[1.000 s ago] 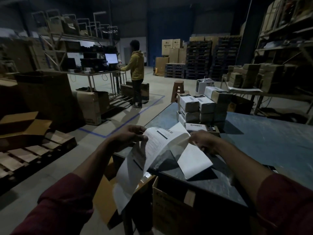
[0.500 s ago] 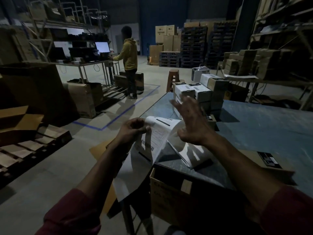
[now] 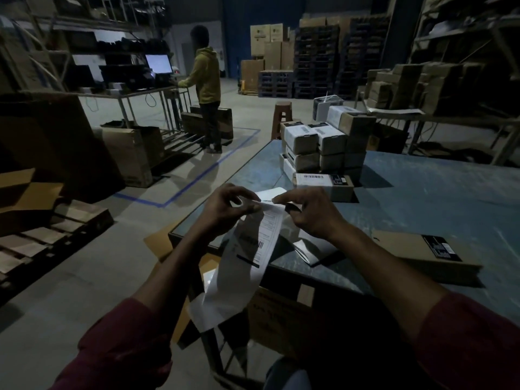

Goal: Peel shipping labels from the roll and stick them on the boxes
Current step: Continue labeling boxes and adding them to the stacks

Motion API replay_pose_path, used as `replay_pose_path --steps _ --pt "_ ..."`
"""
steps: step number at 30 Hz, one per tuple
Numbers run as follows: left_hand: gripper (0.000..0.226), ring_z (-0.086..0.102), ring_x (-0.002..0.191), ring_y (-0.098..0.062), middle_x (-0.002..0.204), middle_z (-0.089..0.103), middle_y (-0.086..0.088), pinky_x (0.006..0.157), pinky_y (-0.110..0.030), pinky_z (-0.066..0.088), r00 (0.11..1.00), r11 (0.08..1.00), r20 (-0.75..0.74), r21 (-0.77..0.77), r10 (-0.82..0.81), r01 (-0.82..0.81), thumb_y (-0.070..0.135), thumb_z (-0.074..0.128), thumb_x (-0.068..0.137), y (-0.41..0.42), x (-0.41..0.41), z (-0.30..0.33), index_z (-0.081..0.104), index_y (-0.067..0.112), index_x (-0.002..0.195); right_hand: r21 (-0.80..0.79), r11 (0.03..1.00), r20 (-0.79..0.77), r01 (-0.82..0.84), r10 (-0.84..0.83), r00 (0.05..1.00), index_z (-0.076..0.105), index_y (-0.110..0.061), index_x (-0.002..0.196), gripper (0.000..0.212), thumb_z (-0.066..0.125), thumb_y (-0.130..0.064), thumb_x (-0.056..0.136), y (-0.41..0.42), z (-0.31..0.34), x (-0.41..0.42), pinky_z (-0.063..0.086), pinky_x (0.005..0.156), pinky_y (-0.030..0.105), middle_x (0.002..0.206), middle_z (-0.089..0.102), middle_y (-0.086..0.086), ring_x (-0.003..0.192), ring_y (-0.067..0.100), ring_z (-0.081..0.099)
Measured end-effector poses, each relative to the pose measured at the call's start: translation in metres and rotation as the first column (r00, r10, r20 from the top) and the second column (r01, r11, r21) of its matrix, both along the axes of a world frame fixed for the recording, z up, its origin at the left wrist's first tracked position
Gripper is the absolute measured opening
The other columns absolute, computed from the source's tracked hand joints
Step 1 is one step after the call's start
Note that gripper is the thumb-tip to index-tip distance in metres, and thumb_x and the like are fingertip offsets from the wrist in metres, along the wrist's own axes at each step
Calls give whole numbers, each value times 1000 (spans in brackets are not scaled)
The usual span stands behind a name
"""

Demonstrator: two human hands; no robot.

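Note:
A long strip of white shipping labels hangs from my hands over the table's near-left corner. My left hand pinches the strip's top edge. My right hand pinches the same top edge from the right, fingers curled on a label corner. Behind my hands lies a flat brown box with a label on top. A stack of small labelled boxes stands further back. A long flat brown box lies on the table at the right, no shipping label showing on it.
The blue-grey table spreads to the right. A white sheet lies under my right wrist. An open carton sits below the table's front edge. A person in a yellow hoodie stands at a far workbench. Pallets lie left.
My right hand, spread open above the strip half a second ago, has come down and now pinches the strip's top edge beside my left hand. The view has tilted downward.

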State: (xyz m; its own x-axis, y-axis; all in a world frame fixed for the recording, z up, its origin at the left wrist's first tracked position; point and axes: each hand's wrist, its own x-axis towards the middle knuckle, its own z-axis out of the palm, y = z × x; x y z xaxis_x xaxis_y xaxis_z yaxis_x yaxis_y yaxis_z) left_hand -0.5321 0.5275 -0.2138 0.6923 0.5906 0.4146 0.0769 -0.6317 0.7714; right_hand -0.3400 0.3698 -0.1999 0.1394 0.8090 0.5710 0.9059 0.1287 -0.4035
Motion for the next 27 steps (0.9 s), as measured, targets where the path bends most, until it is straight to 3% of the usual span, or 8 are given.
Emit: replay_pose_path --steps 3,5,9,11,15,20,25,27 --pt "15 64 99 -20 102 63 -1 86 -36 51 1000 997 -11 72 13 -12 36 86 77 4 2 -1 78 41 88 24 1000 -9 12 -12 1000 81 -16 109 33 77 5 83 2 -4 3 43 82 -2 107 79 2 93 6 71" --pt "12 68 95 -18 102 68 -1 81 -35 53 999 994 -28 106 -36 39 38 85 80 4 3 1 77 41 88 36 999 -11 11 -10 1000 82 -15 107 32 77 5 82 3 -7 4 49 81 5 104 80 2 90 9 73" --pt "16 67 95 -13 111 73 -4 78 -18 49 991 961 -122 264 -47 78 30 81 90 5 3 8 82 17 99 62 998 -19 30 -29 999 83 -17 104 32 77 4 81 6 -13 7 63 81 31 101 80 0 87 12 75" --pt "20 66 104 -11 120 71 -2 85 -23 50 985 929 -172 361 -20 82 27 83 89 5 3 12 82 18 106 49 997 -30 54 -52 998 83 -20 104 32 78 2 81 7 -14 7 64 79 37 101 81 -1 85 13 76" --pt "32 61 108 -16 116 70 4 85 -32 49 978 878 -209 472 25 79 35 92 77 -5 6 21 82 27 107 45 997 -44 62 -60 997 83 -21 104 34 75 3 80 9 -14 4 64 80 37 100 81 -2 86 12 76" --pt "14 63 83 -10 91 69 8 69 -22 40 973 890 -231 444 -1 106 23 89 83 -10 15 25 82 21 95 -6 999 -53 40 -40 998 84 -24 101 30 77 -2 82 11 -15 -1 58 72 26 93 81 -4 78 7 73" --pt "8 63 73 15 96 78 5 63 -3 40 975 912 -223 401 12 80 17 83 89 -13 10 29 83 17 97 -42 994 -32 96 -97 995 81 -25 95 26 76 -4 82 12 -16 -2 51 61 29 82 78 0 69 11 66" --pt "9 67 76 12 99 80 2 64 -6 44 977 908 -213 413 27 65 16 83 89 -14 9 28 83 15 98 -61 991 -14 123 -124 992 80 -29 95 26 76 -7 82 13 -18 -4 57 63 35 82 77 -1 71 16 70"
